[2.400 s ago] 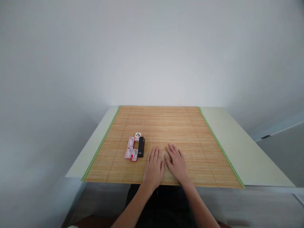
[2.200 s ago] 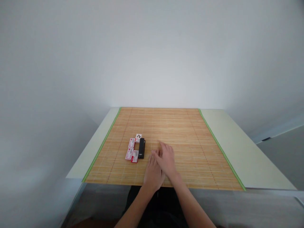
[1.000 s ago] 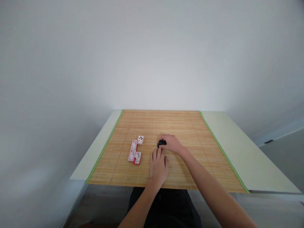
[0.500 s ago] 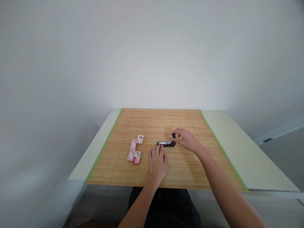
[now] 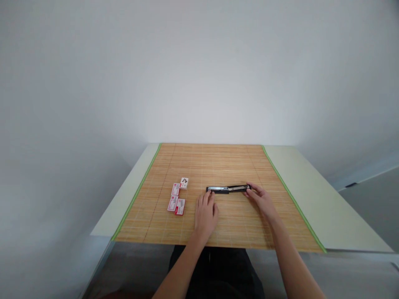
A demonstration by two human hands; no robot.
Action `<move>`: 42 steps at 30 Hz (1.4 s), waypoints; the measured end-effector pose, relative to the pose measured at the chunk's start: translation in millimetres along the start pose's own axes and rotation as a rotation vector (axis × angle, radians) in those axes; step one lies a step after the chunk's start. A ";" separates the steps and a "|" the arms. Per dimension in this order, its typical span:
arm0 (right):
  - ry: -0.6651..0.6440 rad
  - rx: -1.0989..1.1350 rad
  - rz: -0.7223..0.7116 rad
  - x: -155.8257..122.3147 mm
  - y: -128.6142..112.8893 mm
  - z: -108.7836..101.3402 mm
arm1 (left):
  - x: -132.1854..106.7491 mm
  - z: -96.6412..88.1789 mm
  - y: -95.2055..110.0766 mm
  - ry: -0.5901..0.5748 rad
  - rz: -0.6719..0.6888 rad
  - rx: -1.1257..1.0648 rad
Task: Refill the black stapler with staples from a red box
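Bamboo slats make the mat (image 5: 218, 166) under my hands; it has green edges and it covers the middle of a pale table (image 5: 311, 195). On this mat, a little far from my body, lies the black stapler (image 5: 228, 189). It is opened out flat in one long line from left to right, and a metal strip shines along its top.

My left hand (image 5: 205, 214) lies flat on the mat, palm down, with the fingers spread loosely and gripping nothing. The fingertips (image 5: 210, 196) reach the left end of the stapler; I think they touch it, but the view is too small to be sure. My right hand (image 5: 263, 200) is at the right end of the stapler. Its fingers are bent a little and the tips rest on that end or just beside it; I cannot tell if they pinch it or only press it.

To the left of the stapler, well apart from it, there are small staple boxes (image 5: 176, 199) in red and white, lying flat in a close group. One white box (image 5: 183, 183) with a dark picture lies at the far end of the group. Behind the table there is a plain white wall (image 5: 199, 70).
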State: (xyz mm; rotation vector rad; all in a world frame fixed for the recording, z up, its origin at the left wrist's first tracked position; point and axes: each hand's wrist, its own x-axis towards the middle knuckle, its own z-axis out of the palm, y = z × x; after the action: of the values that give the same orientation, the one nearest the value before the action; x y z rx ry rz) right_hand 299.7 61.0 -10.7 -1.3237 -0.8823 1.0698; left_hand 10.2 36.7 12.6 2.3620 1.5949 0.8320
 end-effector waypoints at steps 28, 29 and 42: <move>-0.171 -0.623 -0.213 -119.8 0.0 65.1 | -46.6 -44.3 -48.9 0.047 -0.444 0.122; -0.177 -0.621 -0.218 -119.0 0.8 65.2 | -44.4 -39.8 -44.1 0.037 -0.414 0.119; -0.183 -0.667 -0.284 -119.5 -1.4 62.8 | 14.9 -15.0 -30.6 0.059 -0.504 0.154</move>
State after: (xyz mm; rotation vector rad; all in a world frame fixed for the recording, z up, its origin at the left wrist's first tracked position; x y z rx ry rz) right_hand 204.5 -33.4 5.5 -1.5838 -1.6055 0.6975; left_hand -18.2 60.2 16.9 1.8875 2.2106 0.6909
